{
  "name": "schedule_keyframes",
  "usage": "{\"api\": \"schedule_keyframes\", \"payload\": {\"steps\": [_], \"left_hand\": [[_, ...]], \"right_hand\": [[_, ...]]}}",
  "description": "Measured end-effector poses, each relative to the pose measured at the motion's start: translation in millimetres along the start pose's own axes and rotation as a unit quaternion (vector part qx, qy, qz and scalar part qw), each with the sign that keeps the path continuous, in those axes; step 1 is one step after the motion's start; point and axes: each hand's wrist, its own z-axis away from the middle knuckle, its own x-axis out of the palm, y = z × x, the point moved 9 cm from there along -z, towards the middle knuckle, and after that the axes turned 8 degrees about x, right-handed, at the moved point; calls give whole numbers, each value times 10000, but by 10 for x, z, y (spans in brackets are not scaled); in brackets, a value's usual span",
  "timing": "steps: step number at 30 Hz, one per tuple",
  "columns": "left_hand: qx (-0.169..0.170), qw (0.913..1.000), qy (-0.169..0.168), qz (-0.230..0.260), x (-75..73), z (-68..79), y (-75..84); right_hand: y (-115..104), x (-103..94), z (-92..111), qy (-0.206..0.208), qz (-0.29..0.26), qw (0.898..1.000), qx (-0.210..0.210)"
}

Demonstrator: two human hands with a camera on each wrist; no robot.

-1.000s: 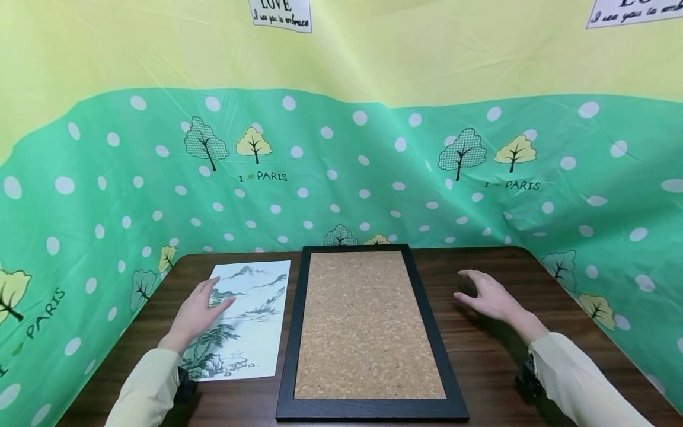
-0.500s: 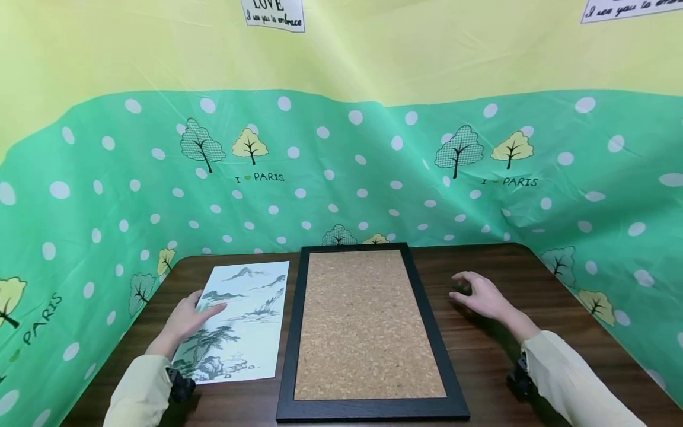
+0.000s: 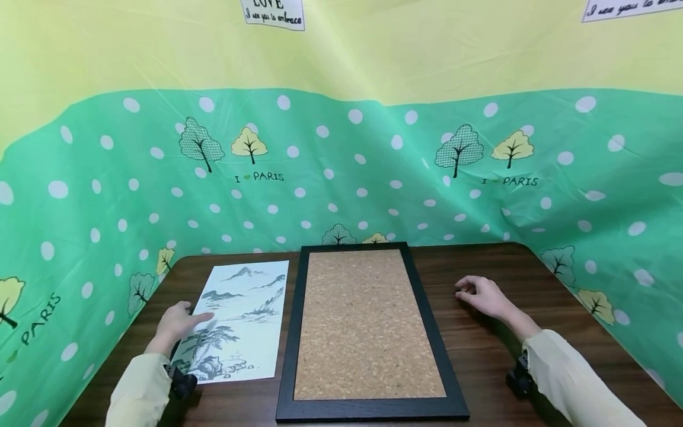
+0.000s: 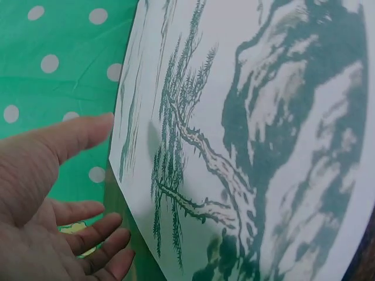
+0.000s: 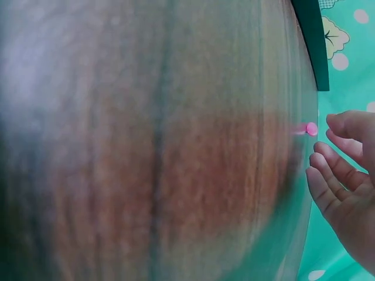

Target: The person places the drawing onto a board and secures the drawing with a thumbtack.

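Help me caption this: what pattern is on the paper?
The paper has dark mountains and trees on white, best seen in the head view.

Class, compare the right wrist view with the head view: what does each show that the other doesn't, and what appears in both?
Only the right wrist view shows the small pink object on the table, near the fingers of the right hand.

Only the head view shows the left hand, the landscape print and the cork surface.

Both show the right hand, table, dotted cloth and black frame, though the wrist view catches just part of that frame.
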Motion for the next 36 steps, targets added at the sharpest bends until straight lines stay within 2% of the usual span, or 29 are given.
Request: {"api": "schedule_keyframes", "payload": {"steps": [7, 11, 20, 27, 31, 36], "left_hand": [[-594, 9973, 36, 427, 14, 6, -130], [-606, 9971, 54, 455, 30, 4, -131], [-552, 9981, 175, 192, 49, -9, -111], [-835, 9936, 373, 658, 60, 9, -159], [-690, 9934, 460, 789, 40, -2, -162], [-350, 9953, 226, 876, 37, -61, -202]], "right_hand": [[27, 34, -20, -111, 45, 9999, 32], [29, 28, -26, -116, 101, 9999, 69], [21, 55, -40, -145, 133, 9997, 138], [-4, 62, -36, -181, 217, 9996, 40], [-20, 65, -37, -238, 252, 9994, 7], [-70, 68, -41, -376, 251, 9989, -112]]}}
